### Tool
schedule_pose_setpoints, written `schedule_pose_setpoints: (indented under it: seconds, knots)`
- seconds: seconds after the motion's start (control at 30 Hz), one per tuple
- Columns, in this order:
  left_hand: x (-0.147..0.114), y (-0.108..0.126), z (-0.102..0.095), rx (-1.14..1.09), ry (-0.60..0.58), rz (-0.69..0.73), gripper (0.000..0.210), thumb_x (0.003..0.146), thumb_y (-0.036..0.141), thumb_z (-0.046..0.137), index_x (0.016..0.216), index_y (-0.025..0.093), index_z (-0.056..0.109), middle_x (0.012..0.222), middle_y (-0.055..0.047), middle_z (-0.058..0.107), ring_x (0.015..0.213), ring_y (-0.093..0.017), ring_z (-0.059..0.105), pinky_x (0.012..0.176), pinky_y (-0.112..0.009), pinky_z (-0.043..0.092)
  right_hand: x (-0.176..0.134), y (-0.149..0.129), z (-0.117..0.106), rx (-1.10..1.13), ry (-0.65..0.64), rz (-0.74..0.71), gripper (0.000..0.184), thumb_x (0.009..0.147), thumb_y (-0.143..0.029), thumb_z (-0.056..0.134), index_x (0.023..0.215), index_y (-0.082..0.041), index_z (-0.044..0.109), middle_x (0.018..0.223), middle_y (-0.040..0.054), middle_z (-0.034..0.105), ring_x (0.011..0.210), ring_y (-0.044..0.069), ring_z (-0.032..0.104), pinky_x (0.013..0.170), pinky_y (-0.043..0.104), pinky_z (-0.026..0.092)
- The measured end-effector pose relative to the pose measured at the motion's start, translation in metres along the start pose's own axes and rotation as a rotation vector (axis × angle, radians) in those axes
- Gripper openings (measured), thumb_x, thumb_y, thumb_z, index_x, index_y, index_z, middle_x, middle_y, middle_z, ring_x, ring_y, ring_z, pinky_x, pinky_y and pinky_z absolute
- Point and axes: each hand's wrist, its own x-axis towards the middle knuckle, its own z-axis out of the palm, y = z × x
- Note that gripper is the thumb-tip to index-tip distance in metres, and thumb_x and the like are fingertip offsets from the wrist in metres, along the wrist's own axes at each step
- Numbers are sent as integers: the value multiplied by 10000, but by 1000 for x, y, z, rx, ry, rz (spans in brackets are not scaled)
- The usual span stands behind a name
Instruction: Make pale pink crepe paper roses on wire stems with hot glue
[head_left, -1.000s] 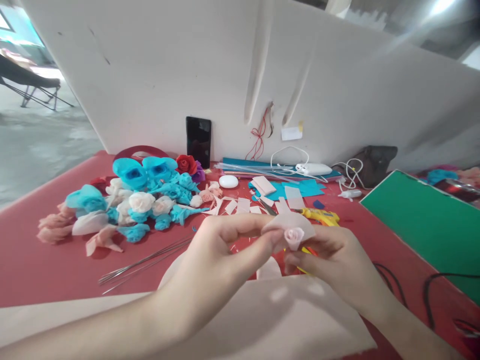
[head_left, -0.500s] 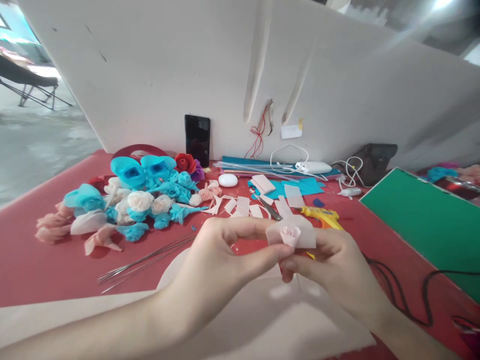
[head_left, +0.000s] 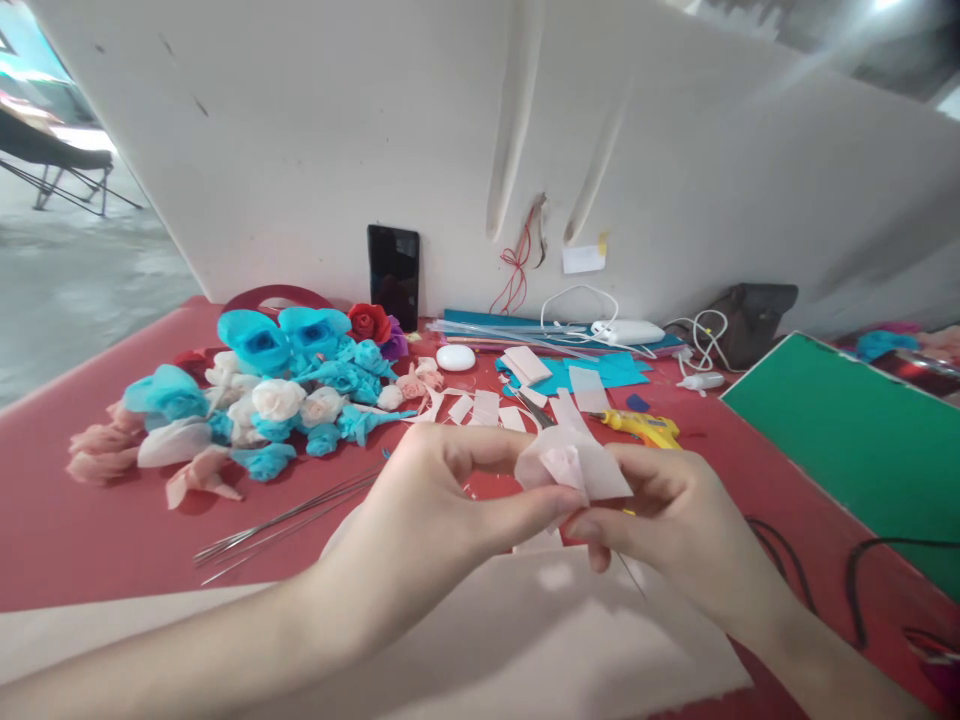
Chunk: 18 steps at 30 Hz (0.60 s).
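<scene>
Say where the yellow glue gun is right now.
In the head view, the yellow glue gun lies right of centre on the red table, just beyond the right hand and left of the green board.

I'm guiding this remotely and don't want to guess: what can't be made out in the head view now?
In the head view:
- Left hand: forefinger tip hidden behind the pale sheet.
- Metal tool: near end hidden by that sheet.
- Yellow glue gun: lower part hidden by the right hand.
- White note: any writing too small and blurred.
- Black chair: cut off by the left edge.
</scene>
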Motion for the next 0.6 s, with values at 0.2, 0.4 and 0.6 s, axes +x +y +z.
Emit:
schedule_pose_setpoints:
  seconds: [0.2,0.4,0.6]
  knots:
    - [3,5,1,35,-40,31,108,765,271,613,740,229,710,719,51,694,682,-115,589,558,-151,418,3,-1,0,51,-41,26,91,645,-239,737,682,-212,658,575,-65,622,449,30,519,439,99,418]
    - [5,10,2,40,-39,84,104,742,214,620,681,198,702,661,55,697,644,-107,612,553,-141,432,1,-6,-1,9,-60,75,81,644,-244,727,686,-190,682,575,-40,607,446,42,485,431,138,399]
    - [2,8,-2,58,-57,126,131,792,219,577,718,204,685,714,63,697,698,-104,617,617,-136,442,0,-2,-5,-123,-141,-23,53,705,-274,679,704,-223,689,524,-38,588,470,72,518,408,149,379]
